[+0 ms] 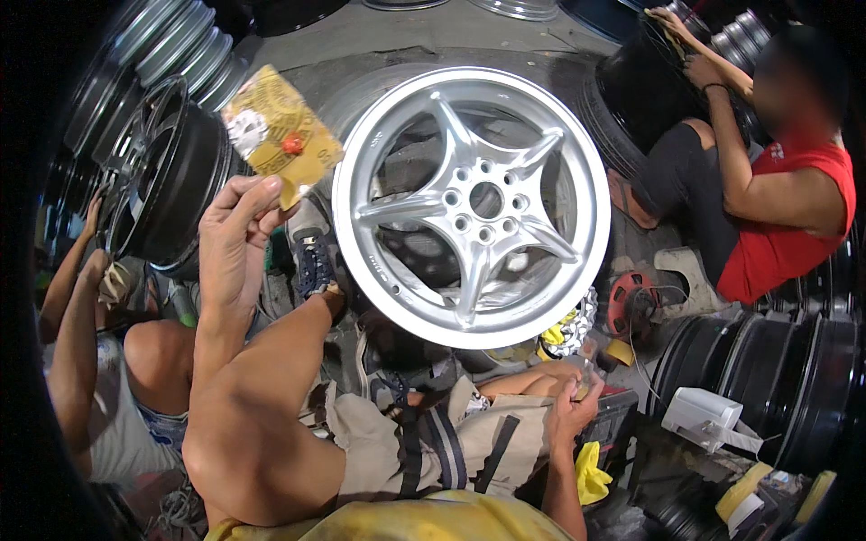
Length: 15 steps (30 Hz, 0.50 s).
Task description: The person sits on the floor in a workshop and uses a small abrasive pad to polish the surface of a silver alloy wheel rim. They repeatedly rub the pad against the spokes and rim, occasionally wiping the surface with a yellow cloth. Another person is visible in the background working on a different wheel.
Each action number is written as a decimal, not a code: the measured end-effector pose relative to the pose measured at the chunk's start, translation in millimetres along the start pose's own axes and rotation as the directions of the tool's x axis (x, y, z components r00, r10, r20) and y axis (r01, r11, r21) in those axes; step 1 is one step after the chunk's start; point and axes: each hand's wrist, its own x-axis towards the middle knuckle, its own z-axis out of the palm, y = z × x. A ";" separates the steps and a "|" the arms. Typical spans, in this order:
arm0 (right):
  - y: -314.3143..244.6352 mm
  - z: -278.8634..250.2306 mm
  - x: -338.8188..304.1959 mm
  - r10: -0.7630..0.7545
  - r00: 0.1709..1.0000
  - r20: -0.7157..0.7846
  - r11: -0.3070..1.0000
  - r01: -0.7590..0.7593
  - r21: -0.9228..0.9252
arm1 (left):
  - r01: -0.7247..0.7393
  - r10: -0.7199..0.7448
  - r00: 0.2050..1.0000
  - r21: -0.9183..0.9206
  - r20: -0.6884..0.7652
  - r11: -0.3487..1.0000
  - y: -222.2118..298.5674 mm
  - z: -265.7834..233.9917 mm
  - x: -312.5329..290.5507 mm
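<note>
My left hand [242, 221], raised at the left, pinches the lower corner of a piece of sandpaper [311, 149], its tan printed back turned up. On that back lie a white dab [246, 132] and a smaller red dab [293, 144]. Right beside the paper, a silver alloy wheel rim [471, 194] with five spokes lies face up in front of me. What supports it is mostly hidden. My right hand [573, 410] is closed near my right knee, below the rim. Something small and pale sticks up from its fingers, too small to name.
A person in a red top [794, 203] works on a dark wheel at the right. Another person's arm [77, 361] reaches to a black rim [171, 180] at the left. Black rims [749, 379] stand at lower right, near a red round device [631, 302] and yellow cloth [591, 473].
</note>
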 end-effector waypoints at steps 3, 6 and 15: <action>2.9 -1.0 0.4 -0.002 1.000 0.012 0.999 0.001 0.038 | -0.021 0.021 0.999 0.001 -0.031 1.000 3.3 -0.9 -1.0; 3.0 -1.7 -0.2 0.013 1.000 0.006 0.998 -0.013 0.068 | -0.028 0.029 0.999 -0.005 0.020 1.000 0.7 -5.3 1.9; 13.4 1.1 -0.9 -0.050 0.994 -0.094 0.992 0.061 0.111 | -0.044 0.042 0.998 0.059 0.043 0.997 -4.1 -4.6 3.0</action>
